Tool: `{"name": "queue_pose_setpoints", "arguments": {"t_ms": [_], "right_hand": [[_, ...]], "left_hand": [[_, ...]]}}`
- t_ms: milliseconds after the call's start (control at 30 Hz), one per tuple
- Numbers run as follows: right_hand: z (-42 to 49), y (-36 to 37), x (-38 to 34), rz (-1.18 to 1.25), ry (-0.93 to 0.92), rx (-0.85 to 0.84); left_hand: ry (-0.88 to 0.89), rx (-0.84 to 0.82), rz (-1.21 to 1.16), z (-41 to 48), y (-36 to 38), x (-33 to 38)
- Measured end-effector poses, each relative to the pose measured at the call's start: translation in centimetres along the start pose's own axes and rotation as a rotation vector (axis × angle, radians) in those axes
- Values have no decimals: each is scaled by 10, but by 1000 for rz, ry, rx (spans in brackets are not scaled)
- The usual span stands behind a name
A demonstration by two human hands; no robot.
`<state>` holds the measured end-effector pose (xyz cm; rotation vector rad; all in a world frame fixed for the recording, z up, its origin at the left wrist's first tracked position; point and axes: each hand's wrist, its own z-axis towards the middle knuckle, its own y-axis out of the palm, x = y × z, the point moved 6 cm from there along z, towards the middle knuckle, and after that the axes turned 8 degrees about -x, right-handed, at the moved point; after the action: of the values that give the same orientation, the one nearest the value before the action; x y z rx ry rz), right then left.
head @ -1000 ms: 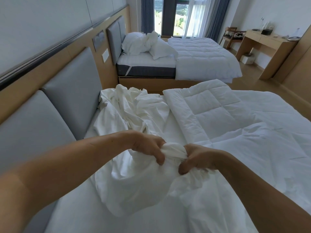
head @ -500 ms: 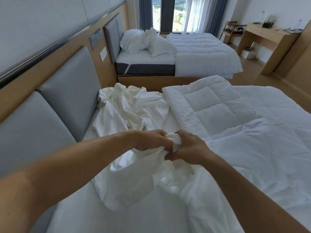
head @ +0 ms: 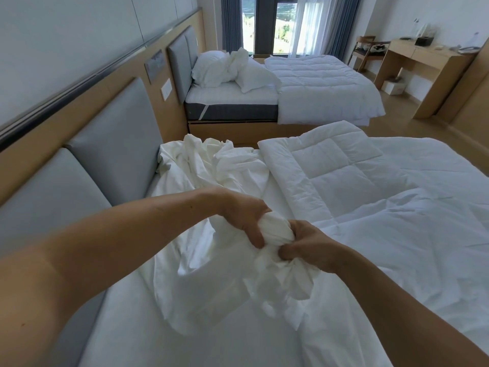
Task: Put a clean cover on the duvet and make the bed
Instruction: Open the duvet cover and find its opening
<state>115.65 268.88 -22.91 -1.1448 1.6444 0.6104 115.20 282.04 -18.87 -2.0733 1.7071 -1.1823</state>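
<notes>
A thin white duvet cover (head: 209, 282) lies crumpled across the near bed (head: 127, 340), its far end heaped by the grey headboard. Both hands hold a bunched part of it above the mattress. My left hand (head: 244, 215) grips the bunch from the top and left. My right hand (head: 304, 243) grips the cloth just beside it on the right, fingers curled into the folds. The quilted white duvet (head: 357, 186) lies spread over the right side of the bed, its top corner folded back.
The padded grey headboard (head: 111, 144) runs along the left wall. A second bed (head: 291, 86) with pillows and a duvet stands beyond a narrow gap. A wooden desk (head: 428, 62) and a chair (head: 366, 49) stand at the far right by the window.
Both hands stay on the bunched cover. They came together half a second ago and have now drawn slightly apart, the right hand lower and to the right, with more cloth gathered.
</notes>
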Motion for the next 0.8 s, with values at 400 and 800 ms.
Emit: {"name": "queue_pose_setpoints", "arguments": {"t_ms": [400,800], "right_hand": [[1,-2,-6,-99,241,-137],[4,-18,-9,-650,205,56]], "left_hand": [[-52,-98,-191,4,16,-18],[-74,-123,-308,14,20,-20]]}}
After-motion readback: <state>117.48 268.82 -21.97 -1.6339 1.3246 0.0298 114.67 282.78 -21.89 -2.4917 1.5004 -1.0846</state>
